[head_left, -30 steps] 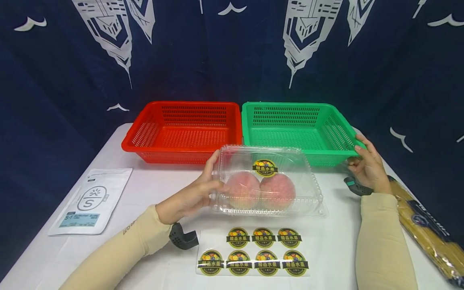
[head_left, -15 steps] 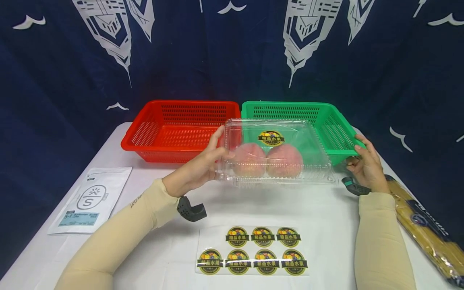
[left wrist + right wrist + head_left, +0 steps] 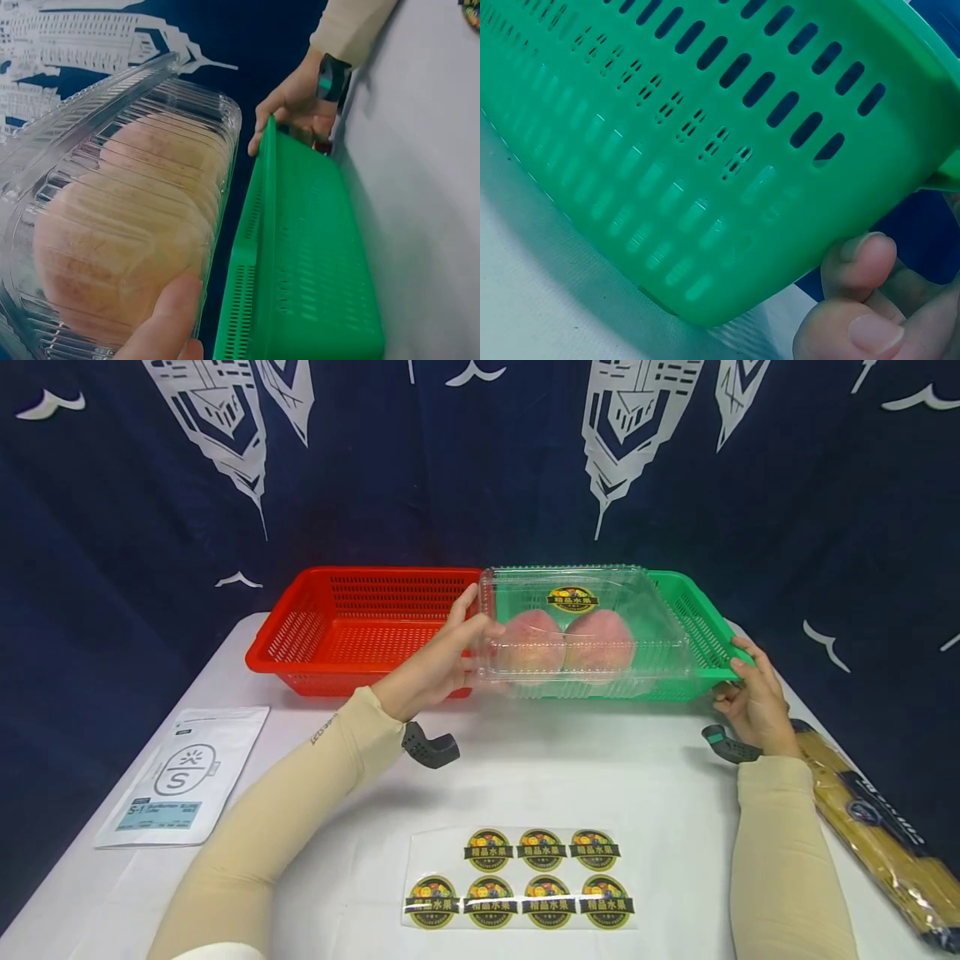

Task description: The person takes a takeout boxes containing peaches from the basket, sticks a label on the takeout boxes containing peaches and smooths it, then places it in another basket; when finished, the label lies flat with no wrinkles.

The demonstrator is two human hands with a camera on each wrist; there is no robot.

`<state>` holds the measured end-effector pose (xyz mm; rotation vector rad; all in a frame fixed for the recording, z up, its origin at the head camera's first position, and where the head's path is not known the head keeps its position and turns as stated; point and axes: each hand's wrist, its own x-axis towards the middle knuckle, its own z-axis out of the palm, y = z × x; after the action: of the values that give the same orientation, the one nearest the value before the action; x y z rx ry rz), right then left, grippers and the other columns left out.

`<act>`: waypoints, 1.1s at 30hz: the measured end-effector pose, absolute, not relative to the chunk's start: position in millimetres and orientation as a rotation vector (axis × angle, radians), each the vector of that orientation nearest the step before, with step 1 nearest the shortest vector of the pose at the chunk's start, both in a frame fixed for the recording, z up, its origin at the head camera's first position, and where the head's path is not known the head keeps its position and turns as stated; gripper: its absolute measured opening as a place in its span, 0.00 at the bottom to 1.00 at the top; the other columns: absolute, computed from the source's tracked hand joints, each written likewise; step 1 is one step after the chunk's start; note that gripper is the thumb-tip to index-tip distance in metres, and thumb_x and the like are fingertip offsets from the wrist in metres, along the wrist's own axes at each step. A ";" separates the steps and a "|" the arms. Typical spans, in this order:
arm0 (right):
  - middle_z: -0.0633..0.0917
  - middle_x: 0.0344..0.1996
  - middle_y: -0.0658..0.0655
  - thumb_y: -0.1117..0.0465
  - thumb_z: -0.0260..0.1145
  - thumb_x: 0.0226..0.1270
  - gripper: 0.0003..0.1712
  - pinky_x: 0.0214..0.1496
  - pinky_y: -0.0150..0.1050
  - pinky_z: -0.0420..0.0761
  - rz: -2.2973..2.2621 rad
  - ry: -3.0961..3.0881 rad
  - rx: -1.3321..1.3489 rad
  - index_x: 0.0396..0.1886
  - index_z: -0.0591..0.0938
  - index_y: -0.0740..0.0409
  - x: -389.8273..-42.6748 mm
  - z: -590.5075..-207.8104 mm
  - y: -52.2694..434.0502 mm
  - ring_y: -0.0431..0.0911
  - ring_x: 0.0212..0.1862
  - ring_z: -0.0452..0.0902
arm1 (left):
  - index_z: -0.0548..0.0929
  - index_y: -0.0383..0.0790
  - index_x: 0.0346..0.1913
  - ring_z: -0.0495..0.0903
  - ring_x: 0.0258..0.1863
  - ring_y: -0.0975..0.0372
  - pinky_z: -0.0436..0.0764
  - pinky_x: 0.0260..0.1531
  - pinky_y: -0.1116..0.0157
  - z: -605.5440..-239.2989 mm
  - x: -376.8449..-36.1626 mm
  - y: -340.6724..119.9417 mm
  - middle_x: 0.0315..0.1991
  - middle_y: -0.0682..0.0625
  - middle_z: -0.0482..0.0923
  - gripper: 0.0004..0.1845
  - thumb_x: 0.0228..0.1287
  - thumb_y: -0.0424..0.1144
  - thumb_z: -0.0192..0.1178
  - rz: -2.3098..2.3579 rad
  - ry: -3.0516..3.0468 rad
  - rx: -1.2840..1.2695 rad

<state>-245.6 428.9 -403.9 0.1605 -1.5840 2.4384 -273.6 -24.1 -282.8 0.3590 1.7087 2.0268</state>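
While I watched the feed, the left hand point(image 3: 435, 668) gripped the left end of the clamshell point(image 3: 585, 631), thumb on its side and fingers curled under, holding it in the air over the green basket point(image 3: 708, 631). The right hand point(image 3: 753, 702) pinched that basket's near right corner, well apart from the box. I saw clear ribbed plastic, two round pink peaches point(image 3: 566, 642) inside and a round sticker point(image 3: 572, 600) on the lid. Both the green and the red basket point(image 3: 322, 631) were rectangular slotted plastic, side by side on the white table point(image 3: 600, 777). A second earlier the clamshell had sat lower, near the sticker sheet point(image 3: 521, 877); it had since risen and travelled back and right, while the right hand had stayed put.
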 end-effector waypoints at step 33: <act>0.83 0.40 0.48 0.64 0.50 0.89 0.19 0.25 0.29 0.73 2.402 -1.605 0.153 0.71 0.70 0.44 -244.2 -404.7 428.1 0.39 0.26 0.73 | 0.42 0.61 0.90 0.67 0.75 0.29 0.86 0.58 0.41 -291.3 -341.4 66.5 0.87 0.44 0.52 0.49 0.74 0.41 0.56 2.182 1.747 0.250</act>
<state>-244.2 428.1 -404.7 0.1527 -1.6052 2.4020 -341.4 66.5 -291.3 0.2501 1.7467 2.1818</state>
